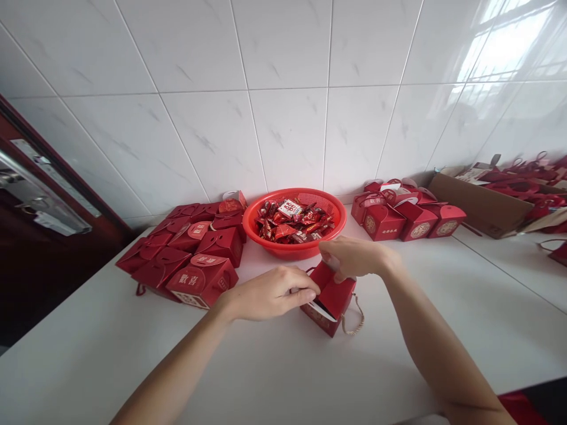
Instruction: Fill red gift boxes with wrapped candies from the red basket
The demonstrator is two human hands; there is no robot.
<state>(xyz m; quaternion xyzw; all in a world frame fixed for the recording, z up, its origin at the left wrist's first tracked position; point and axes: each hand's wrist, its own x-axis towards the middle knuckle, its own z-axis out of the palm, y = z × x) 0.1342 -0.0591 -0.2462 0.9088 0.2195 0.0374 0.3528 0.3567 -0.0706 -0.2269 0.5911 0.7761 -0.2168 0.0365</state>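
A small red gift box [325,316] with a twisted cord handle [355,321] stands on the white table in front of me, its top flaps partly raised. My left hand [283,292] is closed on the box's left flap, thumb and fingers pinched together near its edge. On the far right side, my right hand [352,257] grips the raised back flap, with the thumb on the inner face and the fingers behind. What lies inside the box is hidden by the flaps. Just behind it sits a red plastic basket [292,252] of wrapped candies [295,223].
Several closed red boxes [201,277] stand in rows at the left. More red boxes [381,221] are grouped at the right by the tiled wall. Beyond them a cardboard carton [482,203] holds red flat pieces. A dark red door [39,236] borders the table's left.
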